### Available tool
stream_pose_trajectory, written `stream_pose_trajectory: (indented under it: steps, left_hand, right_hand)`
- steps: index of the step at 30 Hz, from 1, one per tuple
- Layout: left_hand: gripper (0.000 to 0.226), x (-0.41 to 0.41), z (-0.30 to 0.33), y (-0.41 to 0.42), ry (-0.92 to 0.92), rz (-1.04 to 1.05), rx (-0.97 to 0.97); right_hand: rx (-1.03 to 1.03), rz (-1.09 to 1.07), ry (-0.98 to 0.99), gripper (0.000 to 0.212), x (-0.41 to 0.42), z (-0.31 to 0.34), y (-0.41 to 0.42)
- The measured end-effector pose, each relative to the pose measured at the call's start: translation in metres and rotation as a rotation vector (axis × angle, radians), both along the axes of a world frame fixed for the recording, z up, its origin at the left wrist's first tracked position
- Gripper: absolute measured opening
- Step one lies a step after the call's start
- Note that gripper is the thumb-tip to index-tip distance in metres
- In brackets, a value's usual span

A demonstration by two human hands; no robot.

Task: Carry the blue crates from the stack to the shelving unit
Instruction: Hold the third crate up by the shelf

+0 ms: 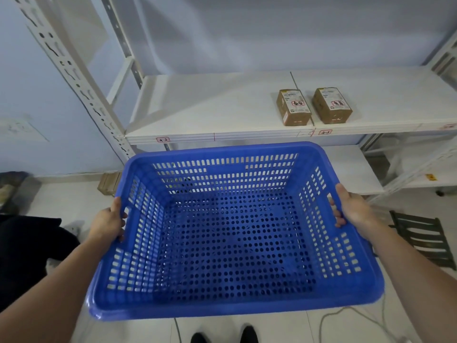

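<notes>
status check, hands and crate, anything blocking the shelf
Left hand, right hand gripping empty blue perforated plastic crate. White metal shelf ahead. Two brown cardboard parcels right side.

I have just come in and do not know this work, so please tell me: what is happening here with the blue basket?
A person is holding an empty blue perforated plastic crate by its two short sides, the left hand on one rim and the right hand on the other. The crate is in the air in front of a white metal shelving unit, not yet set down. Two small brown cardboard parcels lie on the shelf.
</notes>
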State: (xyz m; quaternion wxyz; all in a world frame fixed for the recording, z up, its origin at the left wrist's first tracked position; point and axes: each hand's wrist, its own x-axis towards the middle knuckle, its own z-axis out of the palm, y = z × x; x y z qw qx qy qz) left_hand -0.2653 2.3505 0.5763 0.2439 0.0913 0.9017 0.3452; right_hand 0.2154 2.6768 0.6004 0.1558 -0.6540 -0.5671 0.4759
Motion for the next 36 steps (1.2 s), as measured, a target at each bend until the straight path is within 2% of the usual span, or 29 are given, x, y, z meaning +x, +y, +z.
stream_pose_trajectory:
  steps: [6, 11, 20, 29, 36]
  left_hand:
    - [0.073, 0.0, 0.001, -0.002, 0.042, -0.007, -0.021]
    - [0.074, 0.002, 0.007, -0.002, 0.024, -0.03, -0.019]
    - [0.077, -0.001, 0.008, -0.008, 0.0, -0.08, 0.008]
    - [0.079, -0.007, 0.004, -0.003, 0.03, -0.102, -0.015]
    - [0.072, -0.017, -0.006, 0.0, 0.002, -0.081, -0.004]
  right_hand:
    - [0.099, 0.01, -0.093, 0.071, -0.003, 0.002, -0.006]
    - [0.207, 0.04, -0.264, 0.076, -0.009, 0.002, -0.01]
    - [0.177, -0.004, -0.17, 0.072, -0.006, -0.005, -0.004]
    - [0.172, 0.002, -0.182, 0.077, -0.002, -0.006, -0.014]
    - [0.167, -0.037, -0.157, 0.07, -0.013, -0.007, -0.012]
